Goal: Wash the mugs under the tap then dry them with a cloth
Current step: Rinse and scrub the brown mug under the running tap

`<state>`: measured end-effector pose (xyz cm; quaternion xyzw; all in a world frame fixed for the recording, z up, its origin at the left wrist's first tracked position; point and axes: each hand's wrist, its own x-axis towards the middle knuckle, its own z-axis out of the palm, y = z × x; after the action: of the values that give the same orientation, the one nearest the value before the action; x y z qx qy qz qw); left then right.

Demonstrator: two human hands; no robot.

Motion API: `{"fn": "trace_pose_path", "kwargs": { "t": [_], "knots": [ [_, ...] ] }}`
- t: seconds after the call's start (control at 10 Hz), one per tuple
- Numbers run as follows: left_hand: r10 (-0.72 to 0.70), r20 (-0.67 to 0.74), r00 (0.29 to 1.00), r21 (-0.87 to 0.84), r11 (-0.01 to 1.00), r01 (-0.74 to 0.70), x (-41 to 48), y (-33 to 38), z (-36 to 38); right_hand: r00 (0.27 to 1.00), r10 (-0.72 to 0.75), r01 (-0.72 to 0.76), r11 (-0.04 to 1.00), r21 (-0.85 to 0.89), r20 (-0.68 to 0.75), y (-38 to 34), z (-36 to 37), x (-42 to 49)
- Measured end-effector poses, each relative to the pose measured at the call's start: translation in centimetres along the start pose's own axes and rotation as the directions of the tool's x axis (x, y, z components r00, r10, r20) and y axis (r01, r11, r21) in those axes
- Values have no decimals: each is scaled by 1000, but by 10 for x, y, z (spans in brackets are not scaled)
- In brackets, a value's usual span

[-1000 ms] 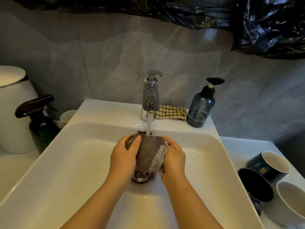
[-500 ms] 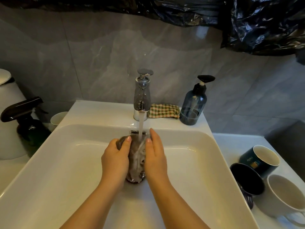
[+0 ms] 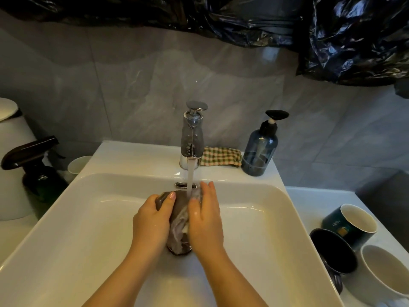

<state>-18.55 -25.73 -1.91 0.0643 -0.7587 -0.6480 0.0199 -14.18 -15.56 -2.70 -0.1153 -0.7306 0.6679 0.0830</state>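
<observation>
A dark brown mug lies sideways between my hands, under the stream running from the chrome tap. My left hand grips the mug's left side, thumb over its top end. My right hand lies flat against the mug's right side with the fingers straight. Water sheets over the mug's surface. At the right on the counter stand a teal mug, a dark mug and a white mug. A checked cloth lies folded behind the tap.
The white basin fills the lower view. A blue soap dispenser stands right of the cloth. A dark spray bottle, a small white cup and a white bin are at the left. Black plastic sheeting hangs above.
My right hand has slid from the mug's lower right side up along it, fingers now straight by the water stream. The mug stays under the tap in my left hand.
</observation>
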Motion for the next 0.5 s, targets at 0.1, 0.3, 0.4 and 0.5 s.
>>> {"fn": "trace_pose_path", "kwargs": {
  "t": [0.1, 0.3, 0.4, 0.5],
  "knots": [
    [-90, 65, 994, -178, 979, 100, 9, -3, -5, 777, 337, -529, 807, -262, -531, 0, -9, 16],
    [-139, 55, 989, -171, 974, 146, 18, -8, -5, 971, 232, -222, 966, 134, -61, -10, 0, 23],
    [-98, 52, 994, -108, 989, 103, 14, -7, -8, 997, -28, 16, 986, -165, -71, 1, 14, 20],
    [-146, 147, 978, -218, 960, 176, 13, 0, -12, 963, 269, -264, 936, 232, 12, -11, 3, 23]
  ]
}}
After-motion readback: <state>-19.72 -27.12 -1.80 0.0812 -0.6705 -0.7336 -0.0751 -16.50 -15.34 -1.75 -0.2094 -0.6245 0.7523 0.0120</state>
